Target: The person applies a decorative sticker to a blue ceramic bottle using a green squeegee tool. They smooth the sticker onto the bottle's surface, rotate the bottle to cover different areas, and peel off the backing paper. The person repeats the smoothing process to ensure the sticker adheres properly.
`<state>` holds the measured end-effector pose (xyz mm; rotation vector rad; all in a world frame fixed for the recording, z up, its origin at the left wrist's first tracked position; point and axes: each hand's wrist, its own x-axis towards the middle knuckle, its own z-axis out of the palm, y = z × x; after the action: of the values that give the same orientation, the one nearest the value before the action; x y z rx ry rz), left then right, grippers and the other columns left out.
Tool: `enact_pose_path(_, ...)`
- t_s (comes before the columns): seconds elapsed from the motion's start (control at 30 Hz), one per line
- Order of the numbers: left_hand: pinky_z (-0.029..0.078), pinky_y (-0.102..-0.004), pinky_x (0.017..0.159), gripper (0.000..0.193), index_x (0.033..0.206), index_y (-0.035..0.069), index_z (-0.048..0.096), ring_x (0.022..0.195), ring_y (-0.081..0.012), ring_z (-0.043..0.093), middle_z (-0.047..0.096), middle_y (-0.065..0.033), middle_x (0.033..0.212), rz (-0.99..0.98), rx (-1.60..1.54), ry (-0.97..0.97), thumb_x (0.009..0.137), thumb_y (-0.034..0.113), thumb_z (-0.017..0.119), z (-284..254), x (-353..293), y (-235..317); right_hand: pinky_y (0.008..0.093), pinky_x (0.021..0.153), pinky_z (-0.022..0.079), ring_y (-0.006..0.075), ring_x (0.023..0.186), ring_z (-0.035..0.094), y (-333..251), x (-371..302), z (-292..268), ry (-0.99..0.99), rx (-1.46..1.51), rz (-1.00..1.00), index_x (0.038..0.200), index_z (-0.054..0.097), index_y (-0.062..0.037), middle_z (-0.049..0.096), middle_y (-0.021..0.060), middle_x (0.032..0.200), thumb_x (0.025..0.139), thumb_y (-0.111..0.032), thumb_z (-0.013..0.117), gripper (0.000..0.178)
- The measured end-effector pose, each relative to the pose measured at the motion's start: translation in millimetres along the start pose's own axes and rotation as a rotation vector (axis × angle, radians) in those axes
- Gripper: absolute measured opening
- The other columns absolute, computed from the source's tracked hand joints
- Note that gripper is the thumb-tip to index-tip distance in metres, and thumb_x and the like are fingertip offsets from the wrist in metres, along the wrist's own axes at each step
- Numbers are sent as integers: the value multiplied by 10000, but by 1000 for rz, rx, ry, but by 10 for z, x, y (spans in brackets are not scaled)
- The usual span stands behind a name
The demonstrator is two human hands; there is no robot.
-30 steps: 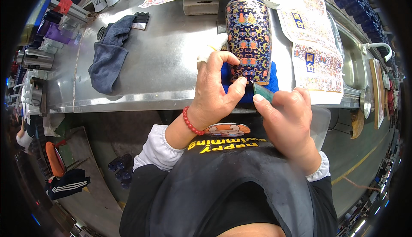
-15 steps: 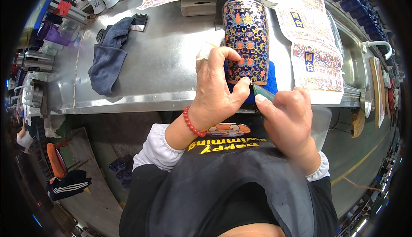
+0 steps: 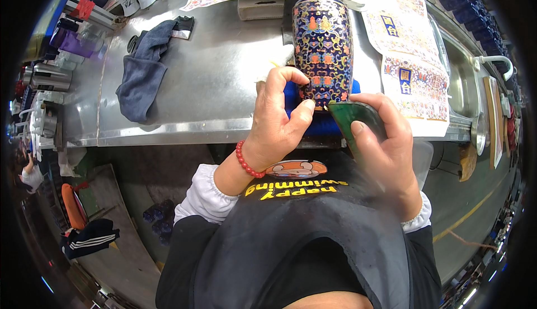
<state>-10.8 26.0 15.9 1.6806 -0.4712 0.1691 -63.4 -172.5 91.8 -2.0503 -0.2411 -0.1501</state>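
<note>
A dark blue bottle (image 3: pixel 323 46) with a dense floral pattern lies on its side on a blue cloth (image 3: pixel 323 125), its neck pointing away from me. My left hand (image 3: pixel 279 102) is at the bottle's near left side, thumb and forefinger touching it by the base. The other left fingers curl beside a whitish cloth or wrap, partly hidden. My right hand (image 3: pixel 386 141) grips a flat green scraper (image 3: pixel 355 120) between thumb and fingers. One corner of the scraper is at the bottle's near end.
Printed decal sheets (image 3: pixel 415 85) lie to the right and across the back. A grey-blue towel (image 3: pixel 141 73) rests on the steel worktop (image 3: pixel 207 79) at left. Beyond the sheets are a sink (image 3: pixel 461 79) and white tap (image 3: pixel 498 61). Blue bottles (image 3: pixel 472 9) line the far right.
The scraper has turned so its broad face shows, and my right hand has rolled with it. My left thumb has shifted slightly left along the bottle's base.
</note>
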Motion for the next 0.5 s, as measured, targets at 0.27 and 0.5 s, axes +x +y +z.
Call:
enact_pose_path(0.27,402,-404,925,378,1166,48,520,983,-277,495,561,-109,1066,-28,73,44,854,158,702,69,3,26,290,858,481,181,951,626,-82,8,-86,-56,-26,77,1194,630,36,652,106,1039,857,7,616,338)
enact_pose_path(0.5,383,-448,966,471,1153,45,497,1017,-324,506,550,-140,1057,6,186,62,762,148,739,77,70,97,268,909,461,145,1007,604,-101,-22,-124,-59,-24,99,1230,617,39,634,83,1097,888,-14,622,346)
